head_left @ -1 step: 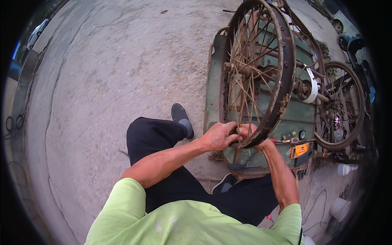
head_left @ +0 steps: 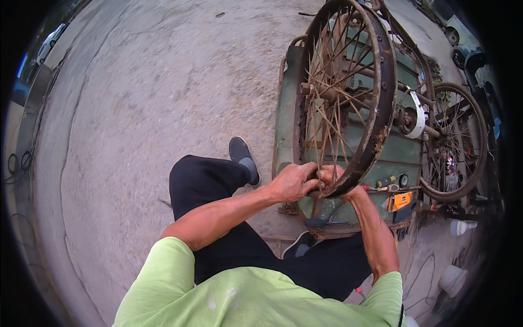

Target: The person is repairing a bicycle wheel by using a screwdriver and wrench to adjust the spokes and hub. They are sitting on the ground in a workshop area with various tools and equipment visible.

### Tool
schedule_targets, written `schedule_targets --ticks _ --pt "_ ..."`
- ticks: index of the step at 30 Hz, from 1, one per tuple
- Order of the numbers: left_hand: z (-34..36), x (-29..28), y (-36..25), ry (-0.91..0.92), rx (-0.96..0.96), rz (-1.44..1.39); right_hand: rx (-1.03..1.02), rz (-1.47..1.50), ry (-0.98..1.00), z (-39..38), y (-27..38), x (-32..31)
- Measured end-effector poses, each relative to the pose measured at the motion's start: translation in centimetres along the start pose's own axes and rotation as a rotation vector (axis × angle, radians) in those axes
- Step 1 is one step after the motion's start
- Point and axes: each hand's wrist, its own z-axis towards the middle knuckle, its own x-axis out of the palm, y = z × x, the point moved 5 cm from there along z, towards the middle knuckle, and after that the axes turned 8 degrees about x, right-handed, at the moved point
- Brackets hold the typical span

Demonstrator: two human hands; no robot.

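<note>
A rusty spoked wheel stands upright in front of me, its bare rim dark and flaking. My left hand is closed at the wheel's lower end, thumb and fingers pinched where the spokes meet the rim. From the other side my right hand reaches round the rim, its fingers curled against the same spokes and close to the left fingertips. The rim hides part of the right hand and wrist. Whatever small part lies between the fingertips is too hidden to make out.
Beneath the wheel lies a green metal panel. Right of my hands are screwdrivers, a tape roll and an orange-and-white box. A second spoked wheel stands at the right. Concrete ground stretches left.
</note>
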Motion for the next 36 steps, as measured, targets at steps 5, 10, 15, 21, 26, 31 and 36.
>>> schedule_targets --ticks 5,10,15,21,26,31,36 --pt "0.0 0.0 -0.3 0.024 -0.064 0.101 0.030 0.052 0.080 -0.1 1.0 0.1" --pt "-0.1 -0.2 -0.1 0.014 -0.081 0.054 0.008 -0.249 -0.090 -1.5 3.1 0.6" --pt "-0.2 -0.5 -0.4 0.009 -0.116 0.104 -0.039 -0.227 -0.116 -2.3 3.5 1.1" --pt "-0.1 -0.6 -1.4 0.040 -0.169 0.177 -0.035 -0.380 -0.127 -2.3 3.9 0.9" --pt "0.1 -0.9 -1.2 -0.006 -0.172 0.152 -0.141 -0.321 -0.292 -3.6 3.2 1.9" --pt "-0.1 -2.4 -1.2 -0.135 -0.174 0.076 -0.154 -0.066 -0.369 -5.3 1.6 2.4" --pt "-0.4 -4.8 -0.2 -0.325 -0.300 -0.068 -0.143 -0.031 -0.441 -5.7 0.3 3.6"
